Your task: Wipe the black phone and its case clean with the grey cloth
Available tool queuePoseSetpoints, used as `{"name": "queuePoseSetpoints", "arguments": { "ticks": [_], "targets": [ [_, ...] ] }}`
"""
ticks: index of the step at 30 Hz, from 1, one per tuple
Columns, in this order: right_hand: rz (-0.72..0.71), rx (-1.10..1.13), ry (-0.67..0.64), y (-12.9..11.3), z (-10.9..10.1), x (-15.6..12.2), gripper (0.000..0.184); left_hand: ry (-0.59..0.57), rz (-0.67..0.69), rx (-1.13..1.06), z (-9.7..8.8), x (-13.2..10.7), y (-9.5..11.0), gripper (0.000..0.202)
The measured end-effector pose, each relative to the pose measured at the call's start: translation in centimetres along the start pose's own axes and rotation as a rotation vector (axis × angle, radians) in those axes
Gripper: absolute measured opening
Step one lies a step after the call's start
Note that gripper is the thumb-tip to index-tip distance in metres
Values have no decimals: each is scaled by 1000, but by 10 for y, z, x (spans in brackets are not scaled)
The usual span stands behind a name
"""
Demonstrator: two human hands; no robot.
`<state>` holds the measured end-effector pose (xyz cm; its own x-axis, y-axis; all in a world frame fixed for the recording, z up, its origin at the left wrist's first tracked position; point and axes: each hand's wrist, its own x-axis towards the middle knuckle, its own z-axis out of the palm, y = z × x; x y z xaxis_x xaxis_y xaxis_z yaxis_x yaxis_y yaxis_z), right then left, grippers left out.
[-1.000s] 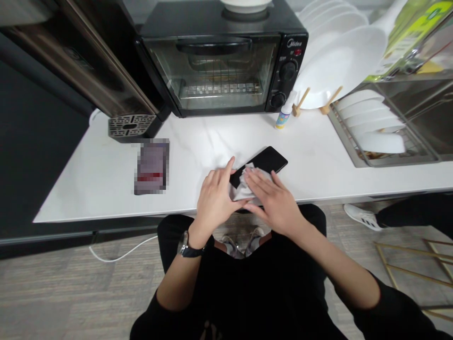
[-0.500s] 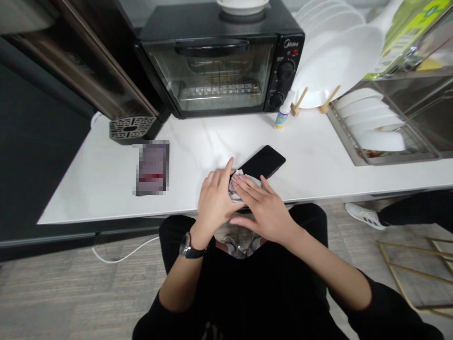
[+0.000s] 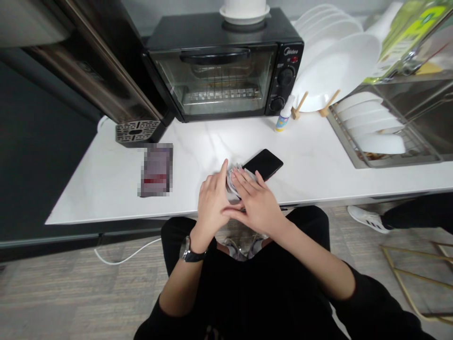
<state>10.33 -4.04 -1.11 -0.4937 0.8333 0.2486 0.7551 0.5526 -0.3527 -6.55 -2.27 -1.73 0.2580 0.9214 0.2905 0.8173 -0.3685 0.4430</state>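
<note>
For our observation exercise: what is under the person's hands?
A crumpled white cloth lies under the left hand and right hand, against a black smartphone, whose near end is hidden.

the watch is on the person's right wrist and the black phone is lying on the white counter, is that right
Not quite: the head view shows the wristwatch on the left wrist, not the right. The rest stands: the black phone is lying on the white counter.
</note>
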Motion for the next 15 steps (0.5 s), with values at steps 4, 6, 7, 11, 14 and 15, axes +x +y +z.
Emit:
{"name": "queuePoseSetpoints", "arguments": {
  "ticks": [4,6,7,11,14,15],
  "targets": [
    [-1,-12,-5,29,-16,-26,84,14,-2,-56,-1,1,2,121],
    [111,-70,57,58,-24,-26,79,33,17,-60,0,2,4,120],
    [180,-98,93,70,-26,-23,77,38,23,-57,0,3,5,119],
    [271,-118,166,63,-19,-6,80,35,35,-47,3,2,3,115],
    [51,-24,53,18,-6,-6,81,34,23,-21,5,1,-1,104],
    [-14,8,3,7,-4,-7,81,30,19,-11,5,1,-2,101]
  ]
}}
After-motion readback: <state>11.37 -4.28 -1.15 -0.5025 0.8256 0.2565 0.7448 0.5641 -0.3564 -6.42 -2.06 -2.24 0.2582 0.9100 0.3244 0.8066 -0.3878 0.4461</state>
